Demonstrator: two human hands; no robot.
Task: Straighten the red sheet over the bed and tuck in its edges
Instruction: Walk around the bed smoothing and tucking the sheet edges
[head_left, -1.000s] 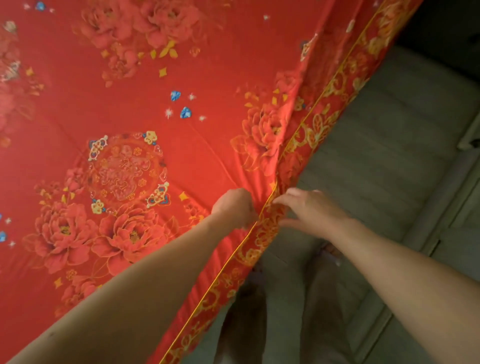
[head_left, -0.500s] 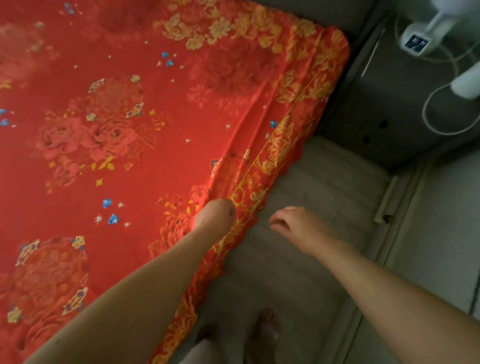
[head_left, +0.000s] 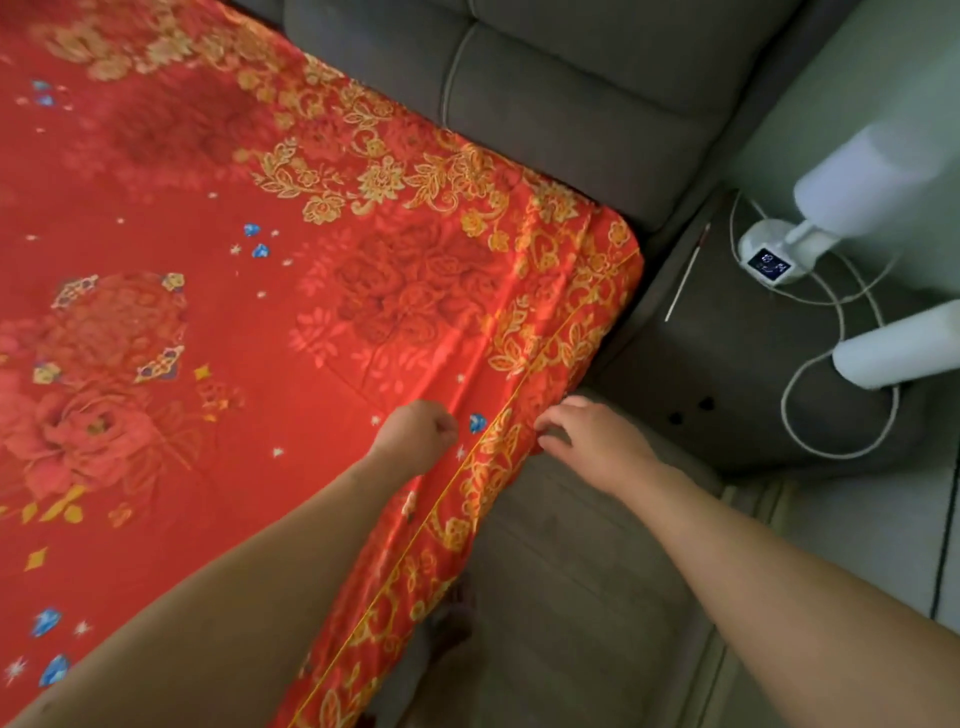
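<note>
The red sheet (head_left: 218, 322), printed with gold flowers and blue gems, covers the bed from the left to its rounded corner at the upper right. Its gold-patterned border (head_left: 483, 499) hangs over the right side of the bed. My left hand (head_left: 415, 434) is a closed fist pressing on the sheet just inside the bed's edge. My right hand (head_left: 587, 441) is beside the hanging border with fingers curled, its fingertips touching the cloth. Whether it pinches the fabric I cannot tell. Some creases run toward the corner.
A grey padded headboard (head_left: 545, 88) runs along the top. A dark bedside table (head_left: 727, 364) carries a white lamp with a small display (head_left: 769, 265), a cord (head_left: 810, 395) and a white cylinder (head_left: 898, 348). Grey floor (head_left: 582, 597) lies beside the bed; my feet show below.
The view has travelled along the bed's side to the headboard corner. Both hands moved with it; my right hand came off the border, hung free, and now touches it again.
</note>
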